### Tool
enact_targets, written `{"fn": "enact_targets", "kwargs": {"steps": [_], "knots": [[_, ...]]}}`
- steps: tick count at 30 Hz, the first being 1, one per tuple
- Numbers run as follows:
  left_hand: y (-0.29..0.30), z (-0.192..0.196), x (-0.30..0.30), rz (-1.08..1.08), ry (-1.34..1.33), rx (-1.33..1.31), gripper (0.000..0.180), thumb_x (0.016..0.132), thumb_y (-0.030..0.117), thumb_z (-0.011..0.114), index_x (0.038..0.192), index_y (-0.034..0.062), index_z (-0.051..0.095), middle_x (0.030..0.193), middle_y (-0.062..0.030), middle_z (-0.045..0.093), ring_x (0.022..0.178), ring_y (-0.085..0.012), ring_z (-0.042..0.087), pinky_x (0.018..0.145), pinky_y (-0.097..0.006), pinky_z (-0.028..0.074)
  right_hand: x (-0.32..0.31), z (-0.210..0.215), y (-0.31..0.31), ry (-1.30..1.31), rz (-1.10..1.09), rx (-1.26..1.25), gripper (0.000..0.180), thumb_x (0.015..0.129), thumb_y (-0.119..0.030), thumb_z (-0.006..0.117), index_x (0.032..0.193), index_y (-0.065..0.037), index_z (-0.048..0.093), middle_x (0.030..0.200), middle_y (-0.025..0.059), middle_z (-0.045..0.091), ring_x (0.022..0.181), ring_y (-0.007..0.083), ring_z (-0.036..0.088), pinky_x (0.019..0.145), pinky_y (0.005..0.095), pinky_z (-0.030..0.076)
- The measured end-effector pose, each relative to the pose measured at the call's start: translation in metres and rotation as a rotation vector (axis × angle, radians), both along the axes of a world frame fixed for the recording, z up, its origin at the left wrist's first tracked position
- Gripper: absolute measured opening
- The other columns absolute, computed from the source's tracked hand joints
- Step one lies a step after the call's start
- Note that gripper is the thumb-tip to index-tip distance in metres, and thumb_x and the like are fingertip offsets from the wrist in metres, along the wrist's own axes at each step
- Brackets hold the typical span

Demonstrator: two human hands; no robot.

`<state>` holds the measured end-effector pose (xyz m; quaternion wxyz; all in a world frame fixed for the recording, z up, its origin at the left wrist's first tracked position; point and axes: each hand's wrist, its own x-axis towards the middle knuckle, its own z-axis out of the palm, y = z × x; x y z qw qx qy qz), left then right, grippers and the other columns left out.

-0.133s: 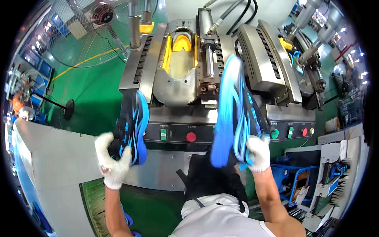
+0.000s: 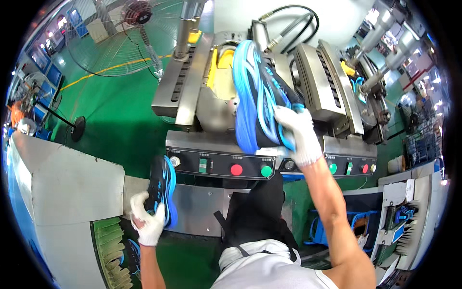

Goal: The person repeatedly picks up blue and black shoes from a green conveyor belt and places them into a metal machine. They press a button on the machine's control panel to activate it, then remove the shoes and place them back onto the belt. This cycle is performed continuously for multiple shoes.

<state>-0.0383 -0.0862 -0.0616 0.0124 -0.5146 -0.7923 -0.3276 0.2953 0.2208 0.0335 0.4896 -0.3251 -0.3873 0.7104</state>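
Observation:
My right hand (image 2: 298, 132), in a white glove, grips a black shoe with a blue sole (image 2: 257, 94) by its heel and holds it sole-up over the yellow mould (image 2: 222, 67) of the grey press machine (image 2: 202, 96). My left hand (image 2: 147, 221), also gloved, holds a second black and blue shoe (image 2: 163, 190) low at my left side, below the machine's control panel (image 2: 221, 166) with its red and green buttons.
A second press station (image 2: 332, 86) stands to the right. A grey metal chute (image 2: 62, 192) and a belt with a shoe on it (image 2: 115, 250) lie at my left. A fan (image 2: 120, 33) stands on the green floor behind. Racks with blue parts (image 2: 399, 216) are on the right.
My right hand has carried its shoe up and left over the yellow mould. My left hand has lowered its shoe to beside the chute.

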Motion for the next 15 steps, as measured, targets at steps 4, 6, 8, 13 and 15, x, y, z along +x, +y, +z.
{"fn": "enact_targets", "kwargs": {"steps": [4, 6, 8, 13, 15], "knots": [[-0.067, -0.064, 0.008, 0.205, -0.095, -0.183, 0.051, 0.074, 0.012, 0.084, 0.119, 0.0063, 0.062, 0.118, -0.0168, 0.063, 0.11, -0.0393, 0.064, 0.094, -0.05, 0.052, -0.089, 0.031, 0.085, -0.289, 0.214, -0.064, 0.018, 0.091, -0.018, 0.078, 0.106, -0.01, 0.073, 0.09, 0.0051, 0.076, 0.074, 0.017, 0.072, 0.059, 0.0324, 0.055], [-0.083, -0.103, 0.011, 0.217, -0.112, -0.273, 0.055, 0.072, 0.017, 0.086, 0.121, 0.0087, 0.062, 0.12, -0.0154, 0.062, 0.111, -0.0388, 0.063, 0.093, -0.052, 0.051, -0.112, 0.015, 0.145, -0.513, 0.171, -0.046, 0.023, 0.089, -0.021, 0.08, 0.107, -0.01, 0.072, 0.097, 0.0091, 0.075, 0.079, 0.0232, 0.072, 0.057, 0.0352, 0.054], [-0.09, -0.125, 0.023, 0.193, -0.054, -0.327, 0.059, 0.071, 0.021, 0.087, 0.123, 0.0092, 0.063, 0.121, -0.0178, 0.061, 0.11, -0.0406, 0.063, 0.092, -0.053, 0.052, -0.133, -0.004, 0.192, -0.689, 0.103, -0.011, 0.026, 0.088, -0.019, 0.08, 0.109, -0.007, 0.071, 0.106, 0.0119, 0.072, 0.081, 0.0267, 0.072, 0.061, 0.0405, 0.058], [-0.102, -0.147, 0.018, 0.155, -0.072, -0.305, 0.059, 0.071, 0.021, 0.088, 0.124, 0.0083, 0.065, 0.124, -0.0195, 0.059, 0.111, -0.0415, 0.063, 0.092, -0.053, 0.053, -0.163, -0.084, 0.254, -1.157, -0.007, 0.183, 0.024, 0.081, -0.014, 0.08, 0.099, 0.001, 0.075, 0.09, 0.0137, 0.075, 0.082, 0.0241, 0.072, 0.07, 0.0373, 0.059], [-0.108, -0.143, 0.016, 0.178, -0.111, -0.355, 0.056, 0.072, 0.019, 0.088, 0.122, 0.0061, 0.067, 0.128, -0.0198, 0.059, 0.112, -0.0417, 0.064, 0.093, -0.052, 0.054, -0.187, -0.098, 0.235, -1.335, -0.107, 0.275, 0.026, 0.077, -0.021, 0.082, 0.092, -0.001, 0.077, 0.082, 0.0149, 0.074, 0.072, 0.0209, 0.071, 0.065, 0.0345, 0.055]]}}
